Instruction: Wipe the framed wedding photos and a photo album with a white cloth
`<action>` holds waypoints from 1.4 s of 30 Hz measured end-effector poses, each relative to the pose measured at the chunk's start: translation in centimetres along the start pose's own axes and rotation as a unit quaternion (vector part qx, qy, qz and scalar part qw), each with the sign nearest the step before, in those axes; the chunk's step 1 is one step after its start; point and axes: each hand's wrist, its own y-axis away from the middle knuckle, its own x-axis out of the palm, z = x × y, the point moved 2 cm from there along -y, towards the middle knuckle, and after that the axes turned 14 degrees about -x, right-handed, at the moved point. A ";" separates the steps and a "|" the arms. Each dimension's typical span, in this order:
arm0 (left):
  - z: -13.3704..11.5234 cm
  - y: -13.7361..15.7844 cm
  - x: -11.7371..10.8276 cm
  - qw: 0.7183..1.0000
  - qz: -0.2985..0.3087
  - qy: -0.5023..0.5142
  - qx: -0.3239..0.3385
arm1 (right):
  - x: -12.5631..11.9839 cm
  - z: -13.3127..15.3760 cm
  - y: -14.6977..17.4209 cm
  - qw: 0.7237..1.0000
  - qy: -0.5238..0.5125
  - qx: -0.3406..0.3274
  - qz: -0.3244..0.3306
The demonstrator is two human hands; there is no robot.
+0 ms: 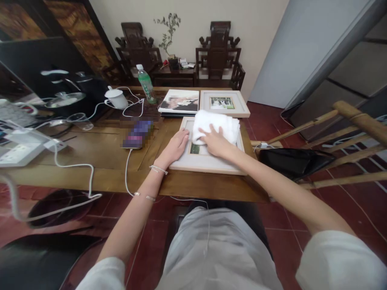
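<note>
A light wooden picture frame with a pale mat lies flat near the table's front edge. My left hand rests along its left side, fingers stretched out over the edge. A folded white cloth covers the upper part of the frame and hides most of the small picture. Pressed onto this cloth is my right hand, its fingers spread and slightly bent into the fabric. A green corner of the picture shows below the cloth.
Behind lie a second frame and a black-and-white photo panel. To the left are a phone on a cable, a green-labelled bottle, a white lidded cup and a power strip. A wooden chair stands right.
</note>
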 end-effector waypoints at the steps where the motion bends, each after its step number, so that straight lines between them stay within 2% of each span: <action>1: -0.2 0.1 0.0 1.000 0.000 0.005 -0.006 | -0.3 1.3 1.0 1.000 -0.016 -0.013 0.016; 6: -1.0 0.5 -0.4 0.998 -0.022 0.052 -0.037 | -2.0 6.5 4.6 0.988 -0.100 -0.072 0.092; 9: -1.0 0.5 -0.6 0.994 -0.036 0.087 -0.048 | -1.8 7.2 4.1 0.989 -0.084 -0.094 0.078; 16: -0.5 0.2 -0.2 0.994 -0.039 0.091 -0.037 | 0.4 3.5 -1.5 0.998 0.025 -0.053 -0.016; 21: -0.4 0.2 -0.2 0.997 -0.025 0.063 -0.030 | 0.7 0.4 -5.2 0.994 0.076 -0.019 -0.073; 26: 0.4 0.0 0.0 1.000 -0.008 0.023 -0.006 | 0.4 -1.6 -6.4 0.991 0.108 0.005 -0.084; 30: 1.3 -0.3 0.5 1.000 -0.008 -0.009 0.023 | 0.2 -3.6 -4.2 0.989 0.135 0.023 -0.058; 36: 2.0 -0.6 0.9 0.999 -0.027 -0.005 0.025 | -0.7 -7.4 1.8 0.982 0.162 0.098 -0.022; 39: 2.2 -0.7 1.0 0.999 -0.034 0.005 0.028 | -0.6 -6.8 4.4 0.977 0.180 0.115 -0.010; 42: 2.2 -0.8 1.0 0.999 -0.034 0.016 0.026 | -0.4 -4.2 7.0 0.979 0.187 0.080 0.007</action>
